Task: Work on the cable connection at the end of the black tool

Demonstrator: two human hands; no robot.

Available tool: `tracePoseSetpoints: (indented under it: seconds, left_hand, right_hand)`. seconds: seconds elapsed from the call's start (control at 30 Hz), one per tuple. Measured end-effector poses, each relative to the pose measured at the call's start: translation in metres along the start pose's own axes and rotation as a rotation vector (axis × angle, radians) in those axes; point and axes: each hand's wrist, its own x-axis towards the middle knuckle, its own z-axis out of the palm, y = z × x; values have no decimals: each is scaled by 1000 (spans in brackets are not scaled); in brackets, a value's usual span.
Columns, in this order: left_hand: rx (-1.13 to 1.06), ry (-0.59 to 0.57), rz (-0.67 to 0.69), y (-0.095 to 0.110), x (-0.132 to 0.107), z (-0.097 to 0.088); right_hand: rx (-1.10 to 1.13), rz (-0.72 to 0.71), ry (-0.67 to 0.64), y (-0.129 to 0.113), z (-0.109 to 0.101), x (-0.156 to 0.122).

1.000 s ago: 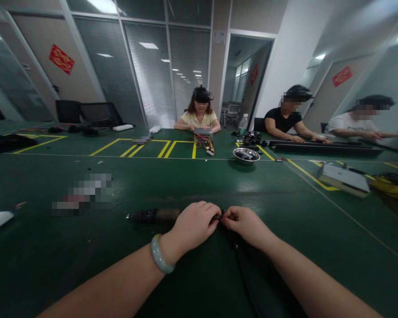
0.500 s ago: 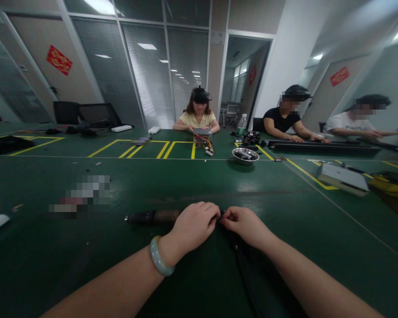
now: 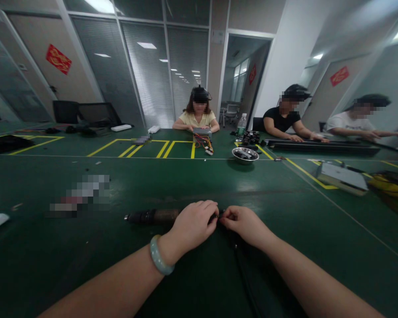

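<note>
A dark electric screwdriver [image 3: 162, 216] with a brownish body lies on the green table, its metal tip pointing left. My left hand [image 3: 197, 223], with a pale green bangle at the wrist, is closed over the tool's rear part and hides it. Close by on the right, my right hand [image 3: 243, 224] pinches a small dark piece at the tool's rear end. That piece looks like a cable plug, though the fingers cover most of it. A black cable [image 3: 243, 276] runs from beneath the right hand toward the near edge.
A metal bowl [image 3: 245, 155] of small dark parts stands beyond my hands. Across the table a person [image 3: 195, 117] handles a box with coloured wires [image 3: 204, 142]. Two more people sit at the right. A silver box [image 3: 343, 177] and a yellow-black bag [image 3: 393, 187] lie right.
</note>
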Motion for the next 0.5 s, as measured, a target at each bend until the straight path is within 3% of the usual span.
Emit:
tracePoseSetpoints:
  seconds: [0.5]
  left_hand:
    - [8,0,3,-1,0,1]
  right_hand:
    - [15,14,-4,-3,-1,-1]
